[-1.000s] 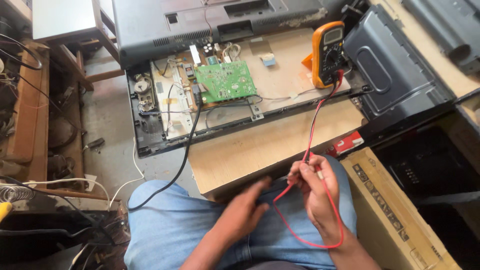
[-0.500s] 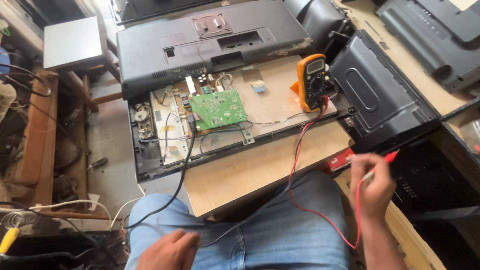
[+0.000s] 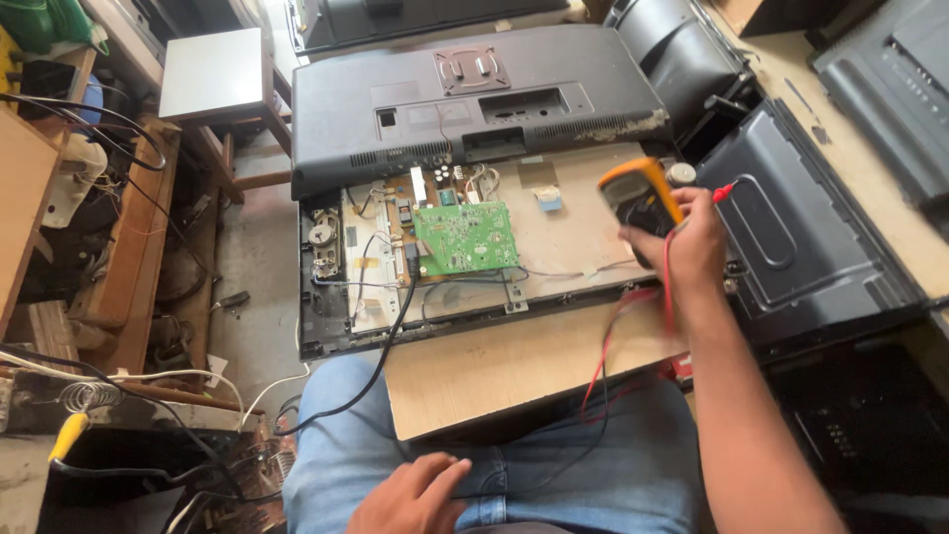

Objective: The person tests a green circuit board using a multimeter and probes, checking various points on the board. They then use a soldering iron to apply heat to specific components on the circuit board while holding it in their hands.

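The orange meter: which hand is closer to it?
Right. The right hand is on the meter, touching it; the left hand rests far below on the person's lap.

I noted one display in view: the meter screen (image 3: 633, 203), a small dark rectangle set in the orange-edged multimeter (image 3: 641, 206), which the right hand (image 3: 682, 247) gripped above the tabletop (image 3: 494, 371). The screen face was tilted and unreadable. A small red package (image 3: 680, 368) lay at the tabletop's right edge, mostly hidden beneath the forearm. I could not make out any separate labels or signs.
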